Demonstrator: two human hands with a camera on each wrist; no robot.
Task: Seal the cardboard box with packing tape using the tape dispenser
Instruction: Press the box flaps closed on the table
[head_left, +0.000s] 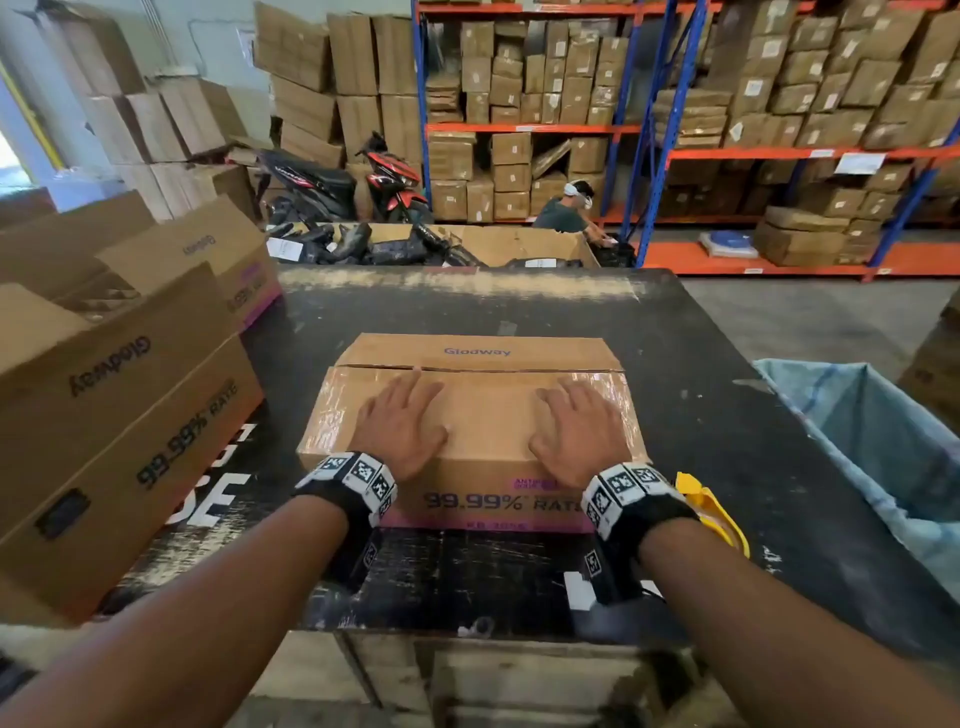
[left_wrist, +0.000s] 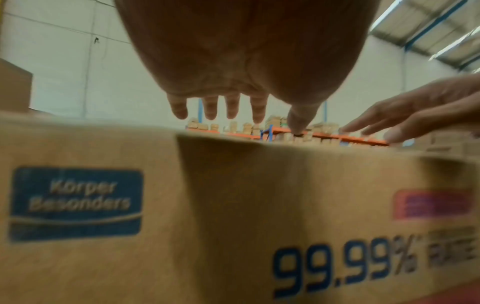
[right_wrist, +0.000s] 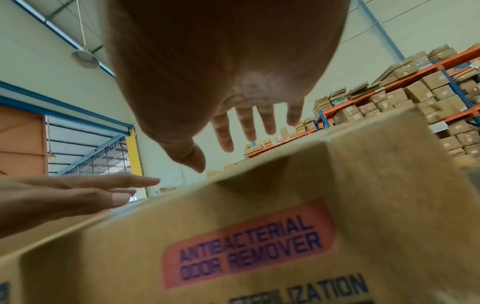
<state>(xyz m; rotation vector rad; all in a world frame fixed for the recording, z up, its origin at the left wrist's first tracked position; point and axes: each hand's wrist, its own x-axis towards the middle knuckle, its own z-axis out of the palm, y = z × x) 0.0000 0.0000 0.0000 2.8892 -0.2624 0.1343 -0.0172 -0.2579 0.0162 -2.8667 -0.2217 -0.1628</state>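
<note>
Cardboard stack, far left: open boxes (head_left: 119, 395) piled at the table's L edge, just beside the work, not touching it.
Table: dark scuffed top (head_left: 701, 395), box sits mid-table near the person.
Box: brown carton (head_left: 470, 415), flaps down; centre seam (head_left: 478, 370) runs L to R and looks not yet taped. Shiny clear tape already covers the near flap.
L hand: left hand (head_left: 402, 423) flat, fingers straight and spread, palm down on near flap, L half. Holds nothing. Wrist view shows fingers (left_wrist: 210, 109) hanging just over the top edge, so contact looks light or about to land; can't tell how hard it presses.
R hand: right hand (head_left: 576, 431) same pose on R half, fingers wide, nothing in it.
Dispenser: yellow thing (head_left: 714, 514) on table right of the box, just beside R wrist; likely the tape dispenser, mostly hidden.
Bin, far right: blue-lined bag (head_left: 857, 426) at table edge.
Step, my guess: flattening flaps before taping the seam.
Doing it well: press evenly w/ both palms so flap edges meet flush, keep L hand down as anchor, R goes for the dispenser, start tape over the side wall, run straight along the seam.
</note>
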